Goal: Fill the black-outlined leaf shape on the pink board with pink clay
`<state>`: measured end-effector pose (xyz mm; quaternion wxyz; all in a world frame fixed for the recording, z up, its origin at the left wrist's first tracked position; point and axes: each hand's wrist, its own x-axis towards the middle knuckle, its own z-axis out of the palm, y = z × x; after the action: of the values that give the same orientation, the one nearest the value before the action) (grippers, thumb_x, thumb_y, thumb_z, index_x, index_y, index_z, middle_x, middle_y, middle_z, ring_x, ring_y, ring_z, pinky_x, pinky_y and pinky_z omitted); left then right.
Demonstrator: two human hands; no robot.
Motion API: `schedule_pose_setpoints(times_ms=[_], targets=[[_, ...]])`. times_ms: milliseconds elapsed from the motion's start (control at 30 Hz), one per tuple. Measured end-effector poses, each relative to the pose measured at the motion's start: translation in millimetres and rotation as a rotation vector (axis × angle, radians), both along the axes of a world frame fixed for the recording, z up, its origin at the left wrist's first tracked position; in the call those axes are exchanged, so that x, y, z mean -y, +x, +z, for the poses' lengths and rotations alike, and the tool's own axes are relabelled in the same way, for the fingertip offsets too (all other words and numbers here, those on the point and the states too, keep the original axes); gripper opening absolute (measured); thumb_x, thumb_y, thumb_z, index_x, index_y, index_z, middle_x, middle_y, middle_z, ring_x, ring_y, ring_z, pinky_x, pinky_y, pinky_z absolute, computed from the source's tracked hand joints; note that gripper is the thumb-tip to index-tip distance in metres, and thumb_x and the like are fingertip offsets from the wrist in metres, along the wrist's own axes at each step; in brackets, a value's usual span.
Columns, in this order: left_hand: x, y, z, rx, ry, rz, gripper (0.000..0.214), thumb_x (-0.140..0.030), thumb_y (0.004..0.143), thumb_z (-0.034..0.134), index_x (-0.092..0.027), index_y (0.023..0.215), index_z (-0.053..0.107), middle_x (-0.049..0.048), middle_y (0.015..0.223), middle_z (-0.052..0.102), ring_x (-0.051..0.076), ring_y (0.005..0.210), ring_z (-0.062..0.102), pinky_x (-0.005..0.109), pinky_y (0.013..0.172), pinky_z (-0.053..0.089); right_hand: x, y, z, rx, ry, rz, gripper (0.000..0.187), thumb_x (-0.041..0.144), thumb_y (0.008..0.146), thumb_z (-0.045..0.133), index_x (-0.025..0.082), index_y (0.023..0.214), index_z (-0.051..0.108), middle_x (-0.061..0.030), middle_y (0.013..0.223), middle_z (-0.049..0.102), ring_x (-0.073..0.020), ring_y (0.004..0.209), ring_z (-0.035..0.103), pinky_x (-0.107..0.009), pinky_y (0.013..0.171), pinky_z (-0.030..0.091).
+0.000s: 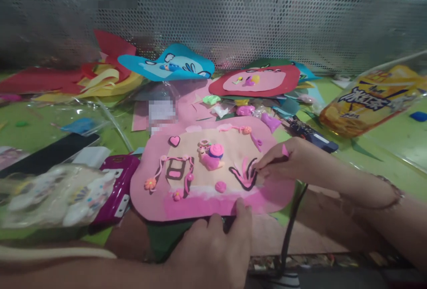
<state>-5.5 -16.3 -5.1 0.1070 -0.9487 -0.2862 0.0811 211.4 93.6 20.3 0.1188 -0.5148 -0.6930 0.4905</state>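
A pink paper card (143,195) with rounded corners lies in front of me. It bears a snail-like clay figure (213,155) with a pink spiral shell, clay flowers (150,184), a pink heart (174,140) and a dark-outlined window shape (175,170). My left hand (216,244) is at its near edge, one digit on top and the other fingertips hidden at the rim. My right hand (283,160) pinches a piece of pink clay (285,150) above the dark-outlined plant shape (246,174), its fingertips touching the right leaf.
Several coloured clay lumps (245,110) lie behind the card. Further back are a blue paper piece (196,66) and a red one (220,86). A drink bottle (370,102) lies at right; a purple case (116,182) and a clear pouch (60,195) are at left. A perforated metal panel (233,13) closes the back.
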Motion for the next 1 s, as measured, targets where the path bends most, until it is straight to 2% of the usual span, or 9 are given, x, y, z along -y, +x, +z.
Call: schedule_pose_setpoints(times_ms=[100,200,267,333,467,567,700,833,1000], targets=[[0,0,1.8,-0.03,0.029,-0.033,0.046,-0.02,0.09,0.043,-0.005,0.132,0.049,0.0238,0.137,0.044,0.024,0.062,0.065,0.03,0.042,0.052,0,-1,-1.4,-0.048,-0.079,-0.024,0.01,0.03,0.072,0.07,0.022,0.077,0.074,-0.0002,0.08,0.074,-0.0157,0.075,0.069,-0.026,0.073,0.058],[-1,-1,1.6,-0.04,0.046,-0.059,0.05,-0.023,0.089,0.044,-0.002,0.134,0.046,0.0275,0.135,0.043,0.024,0.06,0.065,0.031,0.042,0.052,0,-2,3.3,-0.015,-0.027,-0.006,0.012,0.027,0.074,0.067,0.021,0.081,0.074,0.0009,0.077,0.074,-0.0133,0.071,0.069,-0.023,0.071,0.057],[-2,-1,0.2,-0.042,0.053,-0.078,0.051,-0.023,0.088,0.045,-0.001,0.134,0.046,0.0291,0.133,0.044,0.024,0.059,0.065,0.03,0.042,0.052,-1,-4,7.9,0.048,0.047,0.02,0.014,0.03,0.078,0.064,0.019,0.077,0.072,0.0008,0.071,0.072,-0.0111,0.063,0.067,-0.02,0.063,0.056],[-4,-1,-1.3,-0.039,0.071,-0.111,0.051,-0.024,0.087,0.048,-0.001,0.133,0.047,0.0305,0.13,0.046,0.024,0.059,0.065,0.03,0.042,0.052,-1,-5,11.6,0.116,0.108,0.029,0.025,0.036,0.08,0.061,0.017,0.065,0.068,0.0014,0.056,0.067,-0.0086,0.048,0.061,-0.018,0.049,0.05],[-5,0,-3.3,-0.031,0.094,-0.134,0.052,-0.026,0.085,0.051,-0.002,0.131,0.049,0.032,0.129,0.045,0.025,0.058,0.065,0.032,0.042,0.053,0,-6,14.0,0.162,0.123,-0.025,0.044,0.048,0.082,0.057,0.017,0.051,0.059,0.0036,0.038,0.051,-0.0055,0.032,0.046,-0.018,0.036,0.038],[-5,1,-3.8,-0.024,0.095,-0.13,0.052,-0.026,0.085,0.051,-0.001,0.131,0.049,0.0332,0.129,0.044,0.025,0.058,0.065,0.032,0.041,0.052,0,-5,13.0,0.156,0.123,-0.016,0.038,0.047,0.079,0.06,0.017,0.056,0.064,0.0018,0.045,0.058,-0.0067,0.037,0.051,-0.019,0.038,0.041],[-5,2,-3.4,-0.02,0.095,-0.126,0.053,-0.026,0.084,0.053,-0.001,0.131,0.048,0.0326,0.129,0.044,0.024,0.057,0.064,0.032,0.041,0.052,-2,-3,11.8,0.067,0.042,0.012,0.016,0.035,0.076,0.065,0.021,0.079,0.073,0.0003,0.072,0.072,-0.0114,0.061,0.065,-0.02,0.055,0.053],[-5,2,-1.9,-0.024,0.106,-0.138,0.052,-0.026,0.084,0.053,-0.002,0.13,0.05,0.0317,0.129,0.046,0.022,0.053,0.062,0.031,0.039,0.051,-3,-2,10.9,0.02,-0.016,-0.016,0.01,0.028,0.073,0.065,0.02,0.076,0.07,-0.0005,0.071,0.072,-0.013,0.065,0.066,-0.022,0.06,0.055],[-5,1,-0.1,-0.019,0.082,-0.115,0.05,-0.024,0.086,0.049,-0.003,0.132,0.048,0.0308,0.13,0.046,0.022,0.056,0.064,0.031,0.04,0.05,-5,-2,11.2,0.086,0.128,0.055,0.016,0.032,0.077,0.061,0.019,0.073,0.069,0.0002,0.067,0.069,-0.0101,0.06,0.062,-0.018,0.054,0.05]])
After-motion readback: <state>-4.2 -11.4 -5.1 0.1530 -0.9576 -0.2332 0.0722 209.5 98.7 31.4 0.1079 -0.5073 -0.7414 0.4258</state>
